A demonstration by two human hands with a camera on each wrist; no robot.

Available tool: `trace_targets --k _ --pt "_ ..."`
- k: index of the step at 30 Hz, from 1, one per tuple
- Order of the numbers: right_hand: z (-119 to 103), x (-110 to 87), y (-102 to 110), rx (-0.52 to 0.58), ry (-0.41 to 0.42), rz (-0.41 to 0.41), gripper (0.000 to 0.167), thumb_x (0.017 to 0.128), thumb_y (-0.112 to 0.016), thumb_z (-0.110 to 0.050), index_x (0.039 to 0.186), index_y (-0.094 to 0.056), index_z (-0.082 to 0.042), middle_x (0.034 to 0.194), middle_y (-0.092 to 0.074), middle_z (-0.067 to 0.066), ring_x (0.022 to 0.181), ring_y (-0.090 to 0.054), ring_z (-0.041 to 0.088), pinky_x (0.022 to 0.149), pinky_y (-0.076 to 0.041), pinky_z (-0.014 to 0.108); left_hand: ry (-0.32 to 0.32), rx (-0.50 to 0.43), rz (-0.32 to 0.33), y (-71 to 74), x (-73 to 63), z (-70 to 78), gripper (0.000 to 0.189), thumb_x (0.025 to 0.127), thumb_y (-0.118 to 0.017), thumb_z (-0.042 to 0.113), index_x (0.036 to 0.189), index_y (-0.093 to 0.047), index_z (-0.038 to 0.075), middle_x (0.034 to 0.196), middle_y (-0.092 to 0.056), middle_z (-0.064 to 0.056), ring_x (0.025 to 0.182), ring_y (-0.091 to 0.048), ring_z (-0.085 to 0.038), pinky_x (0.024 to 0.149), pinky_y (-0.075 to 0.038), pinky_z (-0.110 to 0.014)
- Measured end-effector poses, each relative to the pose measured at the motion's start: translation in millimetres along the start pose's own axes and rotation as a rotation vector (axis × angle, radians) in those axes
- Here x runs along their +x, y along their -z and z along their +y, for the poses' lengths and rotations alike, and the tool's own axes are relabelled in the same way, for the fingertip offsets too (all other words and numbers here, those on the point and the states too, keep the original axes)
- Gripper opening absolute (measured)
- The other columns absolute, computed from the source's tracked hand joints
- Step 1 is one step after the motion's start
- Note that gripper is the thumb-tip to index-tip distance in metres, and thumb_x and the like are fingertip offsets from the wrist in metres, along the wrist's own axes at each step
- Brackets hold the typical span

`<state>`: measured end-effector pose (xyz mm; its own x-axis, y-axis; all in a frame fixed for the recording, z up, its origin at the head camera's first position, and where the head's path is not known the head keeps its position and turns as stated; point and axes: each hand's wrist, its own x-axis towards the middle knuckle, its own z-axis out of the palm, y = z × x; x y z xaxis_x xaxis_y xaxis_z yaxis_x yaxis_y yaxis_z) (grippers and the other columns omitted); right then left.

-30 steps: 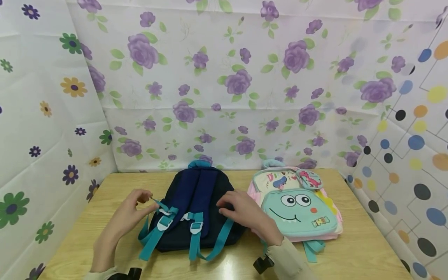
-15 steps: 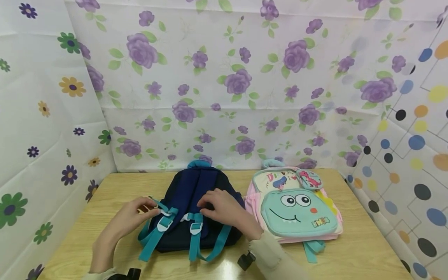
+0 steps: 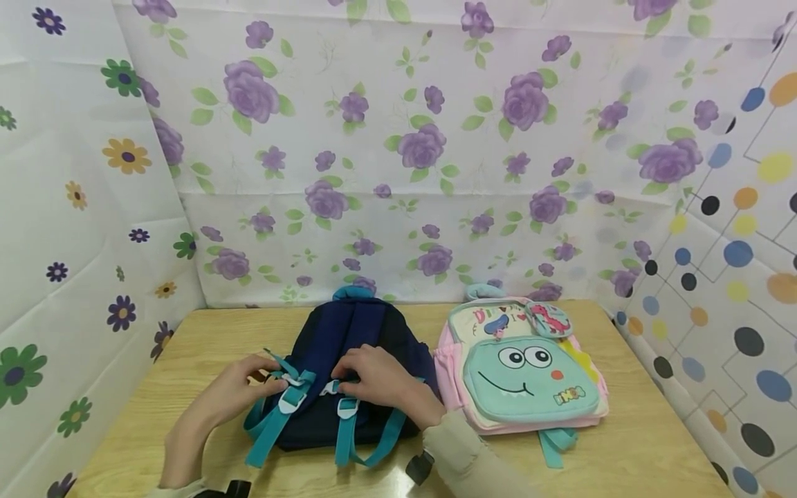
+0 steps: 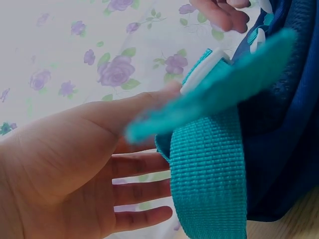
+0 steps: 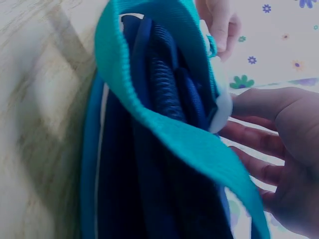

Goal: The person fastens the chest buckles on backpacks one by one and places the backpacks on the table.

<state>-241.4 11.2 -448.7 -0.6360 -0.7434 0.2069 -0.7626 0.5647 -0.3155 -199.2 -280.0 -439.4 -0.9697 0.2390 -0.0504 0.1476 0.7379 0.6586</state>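
Observation:
A dark navy backpack (image 3: 398,332) lies on the table with its shoulder straps up. White plastic buckle parts sit on its teal webbing. My left hand (image 3: 233,391) pinches the left white buckle (image 3: 290,379) between thumb and index finger; its other fingers are spread, as the left wrist view shows. A loose teal strap end (image 4: 214,89) sticks out over that thumb. At the right strap, my right hand (image 3: 380,377) holds the other white buckle (image 3: 328,389) with thumb and fingertips. The right wrist view shows a teal strap (image 5: 184,144) looping in front of it.
To the right, a pink and mint cartoon backpack (image 3: 529,380) stands close by the navy one. Both are on a wooden table (image 3: 623,443). Patterned cloth walls (image 3: 373,228) enclose the back and sides.
My right hand has moved left from the navy backpack's right side to the right strap's buckle and taken hold of it. The left hand has shifted slightly from the strap end onto its buckle.

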Motion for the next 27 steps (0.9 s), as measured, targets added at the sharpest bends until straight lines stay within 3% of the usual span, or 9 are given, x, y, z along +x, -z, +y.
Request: trace_targets --k 17,27 --pt "-4 10.9 -13 0.018 -0.061 -0.102 0.023 0.09 -0.074 -0.035 0.113 -0.074 -0.029 0.114 -0.068 -0.015 0.1 -0.056 0.008 0.091 -0.046 0.027 -0.006 0.0 0.006 -6.6 4.7 2.1 0.043 0.091 -0.069 0.045 0.115 -0.068 0.01 0.113 -0.064 -0.005 0.102 -0.06 -0.022 0.079 -0.051 -0.034" --pt "-4 11.5 -17 0.028 -0.068 -0.103 0.019 0.091 -0.074 -0.029 0.11 -0.075 -0.026 0.111 -0.067 -0.013 0.098 -0.056 0.006 0.084 -0.046 0.018 -0.007 0.015 -0.002 -9.5 7.3 5.4 0.043 0.091 -0.069 0.046 0.117 -0.069 0.011 0.109 -0.06 -0.004 0.098 -0.055 -0.02 0.075 -0.047 -0.033"
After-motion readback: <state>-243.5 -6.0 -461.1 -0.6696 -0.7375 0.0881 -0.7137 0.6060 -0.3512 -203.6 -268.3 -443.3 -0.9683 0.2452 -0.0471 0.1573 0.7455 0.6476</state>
